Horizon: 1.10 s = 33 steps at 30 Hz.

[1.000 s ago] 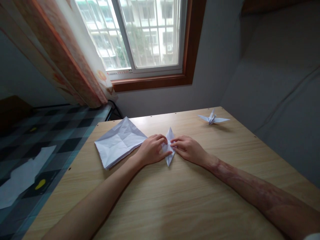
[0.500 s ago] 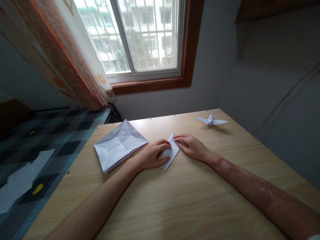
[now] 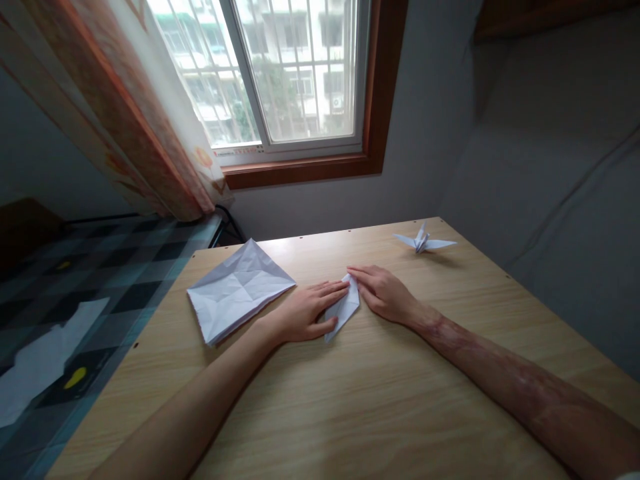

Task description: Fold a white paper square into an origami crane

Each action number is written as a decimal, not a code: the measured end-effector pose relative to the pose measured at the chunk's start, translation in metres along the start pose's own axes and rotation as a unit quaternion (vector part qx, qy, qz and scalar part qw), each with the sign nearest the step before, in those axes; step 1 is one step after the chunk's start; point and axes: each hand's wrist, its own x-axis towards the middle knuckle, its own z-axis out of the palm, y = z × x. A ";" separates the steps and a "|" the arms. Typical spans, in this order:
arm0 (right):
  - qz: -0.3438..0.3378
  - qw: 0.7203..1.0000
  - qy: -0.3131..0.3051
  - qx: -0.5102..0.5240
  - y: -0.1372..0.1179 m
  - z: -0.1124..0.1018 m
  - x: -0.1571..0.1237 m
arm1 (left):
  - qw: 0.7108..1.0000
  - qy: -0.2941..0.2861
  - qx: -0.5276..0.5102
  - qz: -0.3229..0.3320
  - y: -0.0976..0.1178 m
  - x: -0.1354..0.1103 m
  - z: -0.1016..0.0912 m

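A small white folded paper (image 3: 349, 307), narrow and pointed at its near end, lies on the wooden table between both hands. My left hand (image 3: 313, 310) rests over its left side, fingers stretched out flat across it and the thumb low near its lower part. At the far tip, my right hand (image 3: 383, 291) has its fingers closed on the paper's edge, with the index finger over the tip and the thumb lower by the right edge. The fingers partly hide the paper's upper end.
Creased white paper sheets (image 3: 243, 290) lie stacked left of my left hand. A folded paper crane (image 3: 423, 241) stands near the table's far right corner. Beyond the left edge of the table (image 3: 320, 413), a torn white paper (image 3: 55, 360) lies on checked cloth (image 3: 150, 257).
My left fingers have straightened and slid up and right over the folded paper, which has turned slightly. My right fingers have shifted a little at its far tip.
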 end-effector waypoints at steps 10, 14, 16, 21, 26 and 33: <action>0.067 0.991 -0.088 -0.074 0.006 0.006 -0.004 | 0.998 -0.029 0.054 0.027 0.010 0.001 0.004; 0.073 0.990 -0.087 -0.083 0.012 0.008 -0.005 | 0.998 -0.040 0.053 -0.019 0.022 -0.002 0.014; 0.083 0.989 -0.086 -0.082 0.014 0.008 -0.004 | 0.997 -0.049 0.050 -0.027 0.027 -0.003 0.017; 0.090 0.993 -0.043 -0.059 0.017 0.003 0.000 | 0.999 -0.048 0.021 0.007 0.031 -0.003 0.010; 0.075 0.997 0.013 -0.013 0.015 -0.006 0.002 | 0.998 -0.047 -0.002 0.038 0.030 0.000 0.001; 0.090 0.994 0.059 0.010 0.012 -0.006 0.003 | 1.000 0.019 0.020 0.015 0.018 -0.001 0.007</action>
